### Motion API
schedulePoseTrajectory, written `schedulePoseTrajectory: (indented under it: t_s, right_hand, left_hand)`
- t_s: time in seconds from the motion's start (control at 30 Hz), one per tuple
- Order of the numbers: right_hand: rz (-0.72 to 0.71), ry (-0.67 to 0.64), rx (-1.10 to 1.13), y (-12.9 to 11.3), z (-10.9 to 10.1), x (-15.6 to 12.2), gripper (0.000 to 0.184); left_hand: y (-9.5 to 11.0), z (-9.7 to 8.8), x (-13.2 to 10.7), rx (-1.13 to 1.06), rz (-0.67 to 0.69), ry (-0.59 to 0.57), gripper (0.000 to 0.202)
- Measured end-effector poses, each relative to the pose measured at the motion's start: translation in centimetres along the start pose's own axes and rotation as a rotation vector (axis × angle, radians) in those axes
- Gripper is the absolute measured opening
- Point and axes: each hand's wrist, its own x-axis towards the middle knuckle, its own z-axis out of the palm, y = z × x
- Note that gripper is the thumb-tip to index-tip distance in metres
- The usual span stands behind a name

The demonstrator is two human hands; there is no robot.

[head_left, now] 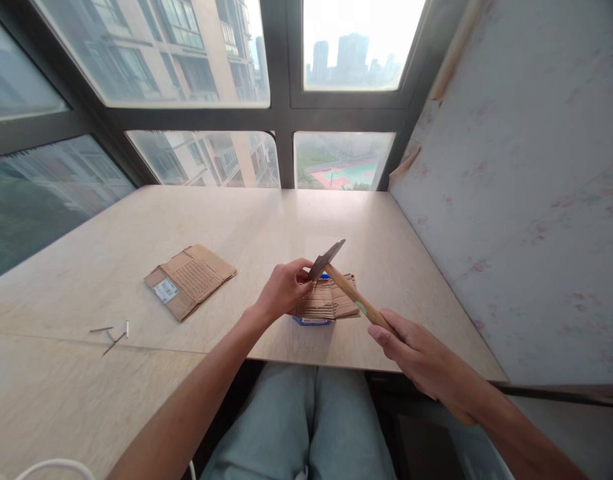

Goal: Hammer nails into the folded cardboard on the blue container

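My right hand [411, 347] is wrapped round the wooden handle of a hammer [353, 293]. The dark metal head slants up and away over a stack of folded cardboard [322, 305]. Close against the head, my left hand [285, 288] pinches a thin nail [315, 285] above the cardboard; the fingers and the hammer head hide most of it. Under the stack, a blue box [313, 322] shows at the front and back edges.
A flattened cardboard box [199, 277] with a white label lies to the left. Several loose nails [117, 339] are near the left front of the pale table [266, 213]. Windows rise behind, a papered wall [526, 200] stands at right, and a white cable [56, 465] curves at lower left.
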Motion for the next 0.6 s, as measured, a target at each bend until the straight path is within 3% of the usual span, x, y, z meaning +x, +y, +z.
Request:
schedulePoseTrajectory:
  t_s: [0.17, 0.27, 0.6]
  right_hand:
    - [0.123, -0.053, 0.14, -0.24, 0.03, -0.13, 0.029]
    - [0.179, -0.067, 0.168, -0.13, 0.08, -0.02, 0.028]
    - [0.19, -0.114, 0.263, 0.01, 0.22, -0.18, 0.032]
  left_hand:
    - [-0.23, 0.08, 0.04, 0.015, 0.019, -0.013, 0.017]
    - [-0.42, 0.08, 0.2, 0.029, 0.008, -0.016, 0.023]
    - [-0.62, -0.1, 0.26, 0.117, -0.003, -0.064, 0.014]
